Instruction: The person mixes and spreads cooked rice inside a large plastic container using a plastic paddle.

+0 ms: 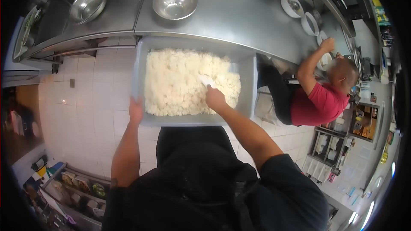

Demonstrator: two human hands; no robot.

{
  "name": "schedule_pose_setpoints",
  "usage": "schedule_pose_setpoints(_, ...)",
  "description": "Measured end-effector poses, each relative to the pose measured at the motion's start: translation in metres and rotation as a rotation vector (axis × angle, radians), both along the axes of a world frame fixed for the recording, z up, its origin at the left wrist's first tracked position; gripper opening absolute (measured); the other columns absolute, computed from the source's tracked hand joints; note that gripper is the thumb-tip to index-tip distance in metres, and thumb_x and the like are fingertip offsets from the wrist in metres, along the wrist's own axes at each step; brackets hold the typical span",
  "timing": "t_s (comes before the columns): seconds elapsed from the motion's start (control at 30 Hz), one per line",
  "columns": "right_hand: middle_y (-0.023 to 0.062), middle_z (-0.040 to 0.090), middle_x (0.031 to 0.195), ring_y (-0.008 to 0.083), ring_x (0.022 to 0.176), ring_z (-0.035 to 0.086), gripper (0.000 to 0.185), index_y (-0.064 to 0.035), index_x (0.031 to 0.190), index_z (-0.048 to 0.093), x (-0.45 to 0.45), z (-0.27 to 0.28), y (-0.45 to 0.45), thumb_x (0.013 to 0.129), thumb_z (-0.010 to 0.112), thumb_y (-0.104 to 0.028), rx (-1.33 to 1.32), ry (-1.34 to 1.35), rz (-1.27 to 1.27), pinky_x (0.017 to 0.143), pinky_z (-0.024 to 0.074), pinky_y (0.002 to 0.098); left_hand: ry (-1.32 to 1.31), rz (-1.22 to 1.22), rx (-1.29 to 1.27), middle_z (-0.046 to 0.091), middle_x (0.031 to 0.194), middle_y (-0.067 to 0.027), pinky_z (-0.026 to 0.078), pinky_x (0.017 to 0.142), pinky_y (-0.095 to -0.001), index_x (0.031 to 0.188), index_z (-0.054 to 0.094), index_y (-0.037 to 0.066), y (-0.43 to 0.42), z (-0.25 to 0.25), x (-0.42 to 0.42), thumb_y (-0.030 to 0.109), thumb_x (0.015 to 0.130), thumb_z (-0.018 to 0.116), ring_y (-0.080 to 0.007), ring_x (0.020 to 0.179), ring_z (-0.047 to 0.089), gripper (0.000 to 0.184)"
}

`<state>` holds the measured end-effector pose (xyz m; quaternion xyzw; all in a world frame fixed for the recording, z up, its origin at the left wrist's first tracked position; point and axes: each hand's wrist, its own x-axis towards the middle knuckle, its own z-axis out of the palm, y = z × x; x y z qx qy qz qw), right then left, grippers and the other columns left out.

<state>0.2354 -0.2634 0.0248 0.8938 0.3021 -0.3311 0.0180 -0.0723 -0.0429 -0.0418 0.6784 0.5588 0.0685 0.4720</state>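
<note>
A large grey plastic tub holds a broad layer of pale, crumbly food. My right hand is closed round a white scoop or scraper, whose far end touches the food right of the middle. At the tub's left wall is my left hand, gripping the rim near the lower left corner. The exact shape of the white tool is partly hidden by my fingers and the food.
Behind the tub runs a steel counter with a metal bowl and white bowls on it. A second metal bowl stands at the left. A co-worker in a red shirt is close by on the right.
</note>
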Motion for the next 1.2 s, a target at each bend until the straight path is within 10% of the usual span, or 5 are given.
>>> schedule_pose_setpoints(0.23, 0.0169, 0.072, 0.106, 0.0347, 0.101, 0.07, 0.026, -0.0114, 0.11, 0.073, 0.111, 0.109, 0.0, 0.089, 0.063, -0.021, -0.047, -0.067, 0.28, 0.089, 0.0554, 0.0458, 0.035, 0.002, -0.062, 0.043, 0.147, -0.0324, 0.034, 0.115, -0.0438, 0.149, 0.028, -0.011, -0.001, -0.008, -0.004, 0.036, 0.102, 0.051, -0.0428, 0.139, 0.042, 0.071)
schedule_pose_setpoints(0.5, 0.0156, 0.073, 0.106, 0.0301, 0.101, 0.071, 0.023, -0.008, 0.104, 0.075, 0.054, 0.031, 0.074, 0.09, 0.057, -0.007, -0.212, -0.18, 0.612, 0.08, 0.0596, 0.0383, 0.066, 0.021, -0.085, 0.039, 0.151, -0.0319, 0.029, 0.119, -0.0425, 0.151, 0.025, -0.012, -0.001, -0.031, -0.019, 0.039, 0.101, 0.052, -0.041, 0.143, 0.036, 0.076)
schedule_pose_setpoints(0.7, 0.0218, 0.069, 0.103, 0.0393, 0.097, 0.068, 0.041, -0.0131, 0.132, 0.055, 0.042, 0.023, -0.047, 0.091, 0.061, -0.017, 0.158, -0.036, 0.098, 0.084, 0.0547, 0.049, 0.039, 0.001, -0.098, 0.038, 0.152, -0.0318, 0.029, 0.118, -0.0422, 0.151, 0.025, -0.011, 0.008, -0.018, -0.007, 0.039, 0.101, 0.052, -0.0403, 0.144, 0.036, 0.076)
schedule_pose_setpoints(0.93, 0.0197, 0.071, 0.101, 0.0388, 0.097, 0.068, 0.024, -0.012, 0.112, 0.069, 0.103, 0.108, -0.032, 0.09, 0.059, -0.014, 0.043, -0.08, 0.351, 0.083, 0.0551, 0.0499, 0.02, -0.009, -0.116, 0.039, 0.152, -0.0316, 0.03, 0.118, -0.041, 0.151, 0.025, -0.011, 0.007, -0.032, -0.015, 0.038, 0.101, 0.053, -0.0399, 0.143, 0.037, 0.075)
schedule_pose_setpoints(1.2, 0.0158, 0.073, 0.105, 0.0316, 0.102, 0.07, 0.021, -0.0057, 0.102, 0.074, 0.069, 0.037, 0.061, 0.089, 0.059, -0.008, -0.213, -0.154, 0.546, 0.084, 0.059, 0.0388, 0.033, 0.043, -0.112, 0.034, 0.155, -0.0304, 0.027, 0.119, -0.0413, 0.152, 0.022, -0.011, 0.001, -0.035, -0.019, 0.038, 0.102, 0.052, -0.0394, 0.146, 0.032, 0.076)
